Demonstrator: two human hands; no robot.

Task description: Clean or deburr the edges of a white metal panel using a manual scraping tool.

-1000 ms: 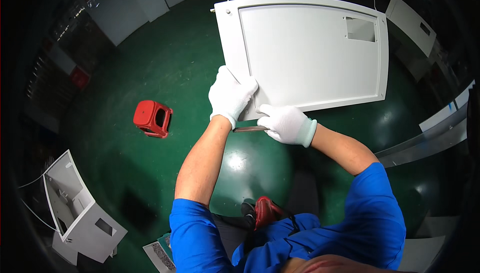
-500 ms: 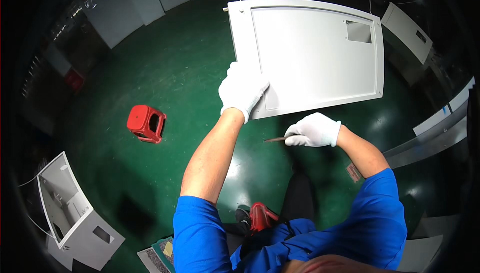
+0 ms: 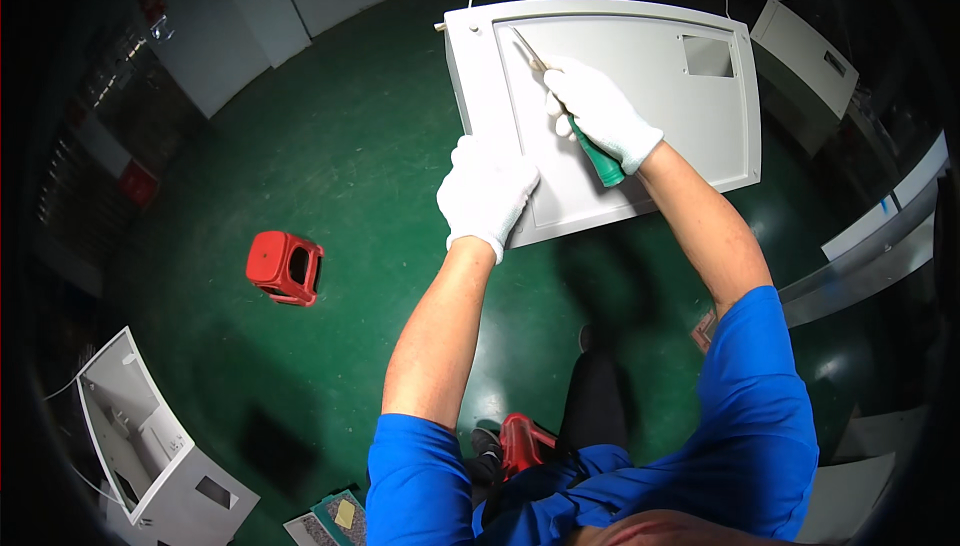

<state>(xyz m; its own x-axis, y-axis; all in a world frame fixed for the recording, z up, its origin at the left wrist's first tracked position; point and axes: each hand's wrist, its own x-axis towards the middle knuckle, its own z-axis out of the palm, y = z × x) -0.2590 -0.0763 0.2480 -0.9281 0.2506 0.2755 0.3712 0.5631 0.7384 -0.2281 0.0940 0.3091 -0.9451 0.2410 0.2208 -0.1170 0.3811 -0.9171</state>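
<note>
A large white metal panel [image 3: 640, 136] with a raised rim and a rectangular cutout hangs from wires in front of me. My left hand [image 3: 483, 189], in a white glove, grips its lower left edge, with the thumb across the face. My right hand [image 3: 600, 118], also gloved in white, is closed round a green-handled tool [image 3: 603, 164] with a long thin metal blade. The blade points up and left, its tip close to the inner edge of the rim near the upper left corner. Whether the tip touches the panel I cannot tell.
A red plastic stool [image 3: 285, 266] stands on the green floor at left, and another red stool [image 3: 520, 444] is below me. An open white metal housing [image 3: 175, 466] hangs at lower left. More white panels [image 3: 805, 58] hang at right, near a curved metal piece [image 3: 860, 271].
My right hand has risen from below the panel to in front of its upper left part, turning the tool's blade upward. The left hand keeps its grip on the panel edge.
</note>
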